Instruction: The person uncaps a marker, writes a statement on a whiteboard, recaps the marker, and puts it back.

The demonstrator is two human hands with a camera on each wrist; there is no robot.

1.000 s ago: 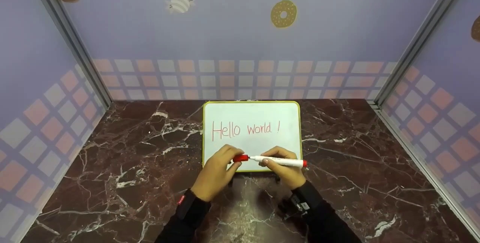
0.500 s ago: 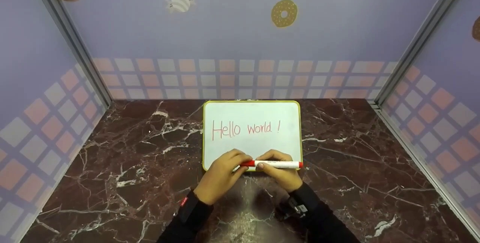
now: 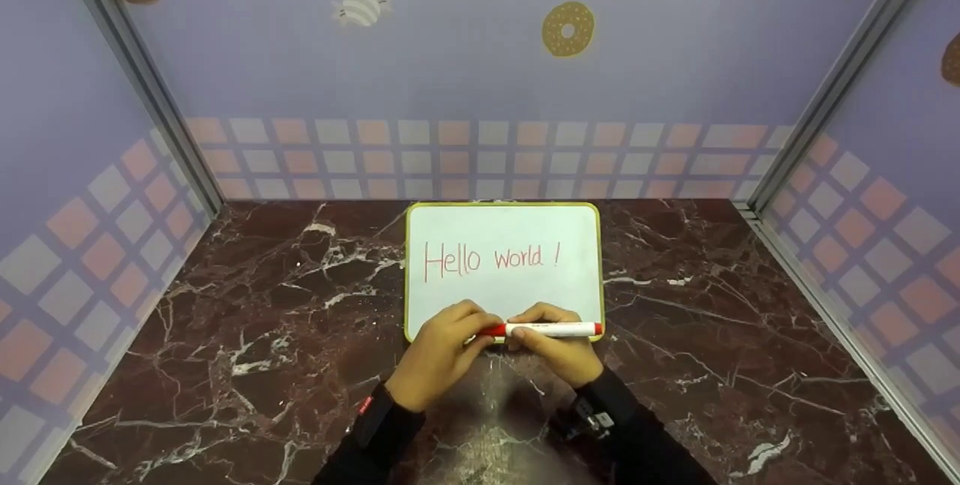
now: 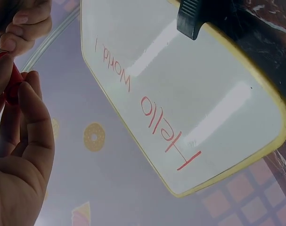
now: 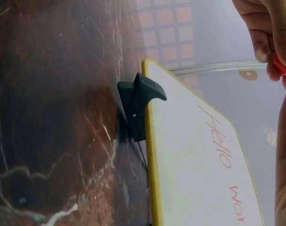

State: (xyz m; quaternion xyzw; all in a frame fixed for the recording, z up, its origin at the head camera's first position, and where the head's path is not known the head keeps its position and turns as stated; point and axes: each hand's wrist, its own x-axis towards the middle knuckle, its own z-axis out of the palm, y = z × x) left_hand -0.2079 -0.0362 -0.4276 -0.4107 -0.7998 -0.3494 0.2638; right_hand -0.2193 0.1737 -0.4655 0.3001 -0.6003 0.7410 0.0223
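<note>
A white marker with a red end [image 3: 559, 330] lies level between both hands, in front of the board's lower edge in the head view. My left hand [image 3: 442, 346] pinches its red cap [image 4: 14, 84] between thumb and fingers; the cap sits against the marker's barrel, so the tip is hidden. My right hand [image 3: 561, 346] grips the white barrel near the cap, fingers behind and thumb in front. Behind the hands stands a small whiteboard [image 3: 502, 226] with a yellow frame, bearing "Hello world !" in red handwriting [image 4: 168, 134].
Black clips [image 5: 139, 106] hold the board's lower edge, as the wrist views show. The board stands on a dark red marbled table [image 3: 285, 335]. A lilac wall [image 3: 465, 58] with printed donuts and tiles rises behind, with side panels left and right.
The cap and the marker, apart with the tip bare a second ago, have come together. Both hands moved slightly lower and closer; the last half second brings little movement.
</note>
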